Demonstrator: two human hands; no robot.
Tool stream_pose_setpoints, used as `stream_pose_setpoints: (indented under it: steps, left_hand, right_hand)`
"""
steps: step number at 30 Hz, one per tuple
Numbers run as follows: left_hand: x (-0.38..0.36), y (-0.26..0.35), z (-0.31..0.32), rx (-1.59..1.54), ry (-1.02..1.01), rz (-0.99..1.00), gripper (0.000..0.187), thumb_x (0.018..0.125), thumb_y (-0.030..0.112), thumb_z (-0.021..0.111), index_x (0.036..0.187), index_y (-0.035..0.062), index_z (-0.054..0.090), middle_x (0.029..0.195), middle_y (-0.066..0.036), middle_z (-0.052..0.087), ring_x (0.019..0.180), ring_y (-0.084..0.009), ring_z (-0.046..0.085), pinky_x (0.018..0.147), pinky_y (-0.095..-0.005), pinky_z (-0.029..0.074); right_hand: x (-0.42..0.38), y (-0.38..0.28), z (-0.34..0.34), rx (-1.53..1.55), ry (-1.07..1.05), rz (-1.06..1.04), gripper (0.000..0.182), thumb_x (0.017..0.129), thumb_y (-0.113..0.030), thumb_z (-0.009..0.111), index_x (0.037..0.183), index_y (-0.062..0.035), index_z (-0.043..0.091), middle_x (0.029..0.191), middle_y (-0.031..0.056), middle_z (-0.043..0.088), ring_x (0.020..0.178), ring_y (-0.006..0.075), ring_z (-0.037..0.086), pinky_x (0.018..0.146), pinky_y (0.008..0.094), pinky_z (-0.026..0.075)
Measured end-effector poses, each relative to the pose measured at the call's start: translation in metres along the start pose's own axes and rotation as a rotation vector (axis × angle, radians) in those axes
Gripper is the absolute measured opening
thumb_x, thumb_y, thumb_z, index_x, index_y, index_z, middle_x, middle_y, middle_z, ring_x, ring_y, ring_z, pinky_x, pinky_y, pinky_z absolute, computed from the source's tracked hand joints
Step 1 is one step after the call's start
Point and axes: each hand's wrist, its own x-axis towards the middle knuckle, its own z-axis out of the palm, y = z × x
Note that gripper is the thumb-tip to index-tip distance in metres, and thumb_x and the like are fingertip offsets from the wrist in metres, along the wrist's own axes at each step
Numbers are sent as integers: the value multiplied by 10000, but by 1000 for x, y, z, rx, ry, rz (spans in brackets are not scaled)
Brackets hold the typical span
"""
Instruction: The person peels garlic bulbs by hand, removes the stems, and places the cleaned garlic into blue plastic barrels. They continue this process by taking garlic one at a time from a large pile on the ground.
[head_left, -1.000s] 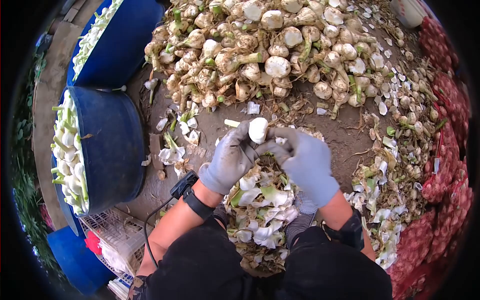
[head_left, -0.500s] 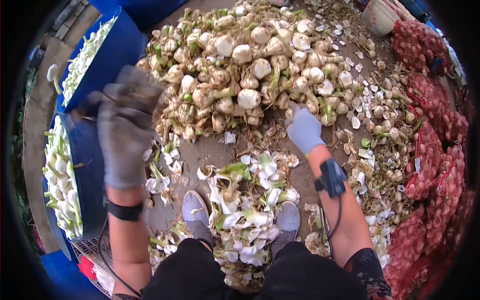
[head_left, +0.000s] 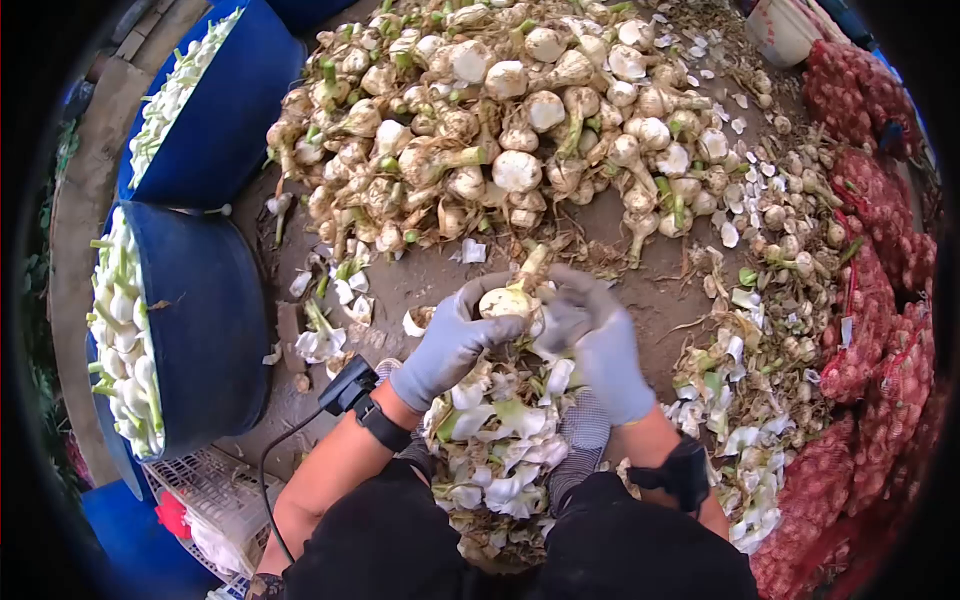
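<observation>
A garlic bulb [head_left: 508,303] with a short stem and pale, partly bared skin is in my gloved left hand [head_left: 445,340], whose fingers close around it above the floor. My gloved right hand [head_left: 612,355] is at the bulb's right side by the stem. Its fingers are curled and smeared by motion, so I cannot see what they grip. Beyond both hands lies a large heap of unpeeled garlic bulbs [head_left: 465,185] with brown roots and cut stems. Stripped garlic skins [head_left: 500,440] lie below my hands, between my shoes.
Two blue tubs [head_left: 205,330] [head_left: 235,105] at the left hold white peeled garlic. A plastic crate [head_left: 205,490] stands below them. Red mesh sacks [head_left: 875,370] of bulbs line the right side. Loose skins and small bulbs cover the ground beside them.
My left hand has come from beside the tubs to the middle and now holds a garlic bulb. My right hand has drawn back from the heap towards me.
</observation>
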Motion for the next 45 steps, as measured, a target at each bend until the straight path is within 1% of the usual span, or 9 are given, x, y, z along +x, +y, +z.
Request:
stream_pose_setpoints:
  steps: [4,7,15,18,21,23,31,35,45]
  left_hand:
    - [-4,-1,12,618,-145,426,654,764,32,768,1335,-13,454,1176,-71,596,1015,-130,603,874,-268,510]
    - [-16,8,17,67,-54,70,660,765,-13,753,1347,-15,443,1206,-76,582,1065,-133,585,903,-274,499]
    - [-13,1,4,-242,-81,142,680,772,35,746,1379,40,440,1211,-88,598,1089,-213,610,963,-319,492]
    - [-14,3,3,-413,-101,101,616,897,202,653,1434,96,370,1193,-91,593,887,-175,640,673,-230,500]
    - [-16,4,5,-567,-154,30,705,926,384,609,1487,126,270,1174,-104,591,798,-166,638,565,-229,470]
    - [-17,5,8,-431,-100,103,738,918,310,639,1506,140,227,1161,-97,587,768,-160,632,557,-232,466]
    - [-16,25,-8,32,54,-7,505,954,325,572,1306,-13,444,1012,-138,642,779,-144,632,660,-243,510]
    - [-13,11,2,498,189,533,601,971,520,459,1224,-19,544,1124,-134,617,986,-172,603,891,-279,485]
    - [-22,7,-21,106,-81,301,419,982,368,514,1197,14,578,1304,-162,564,1184,-291,568,996,-427,483]
  right_hand:
    - [6,-38,-16,-316,-223,292,278,957,-206,577,1035,60,606,716,120,646,479,76,540,403,203,387]
    - [5,-33,-4,-282,-95,268,364,973,-305,567,905,50,614,552,59,585,394,81,479,375,217,375]
    - [-3,-47,7,-204,-114,279,327,975,-247,539,890,62,604,689,105,652,461,104,539,445,241,445]
    - [-9,-43,11,-416,-20,214,245,958,-173,551,949,63,616,726,103,664,529,134,593,503,268,489]
    - [-5,-12,7,-1200,-10,-551,173,942,-102,566,1011,43,631,747,78,668,622,140,637,543,285,503]
    - [-2,-5,30,-173,115,-329,149,925,-38,567,1037,33,635,760,36,666,648,129,623,551,302,490]
    - [-5,-31,22,-298,-97,318,168,926,-8,536,1068,42,611,820,48,662,637,94,598,555,226,475]
    - [-16,-13,24,-30,-183,287,172,905,43,494,1036,41,605,865,72,656,647,124,612,575,263,497]
    - [-8,-21,-13,-1338,-89,-80,204,787,-172,640,937,-35,652,793,193,674,744,375,672,686,446,538]
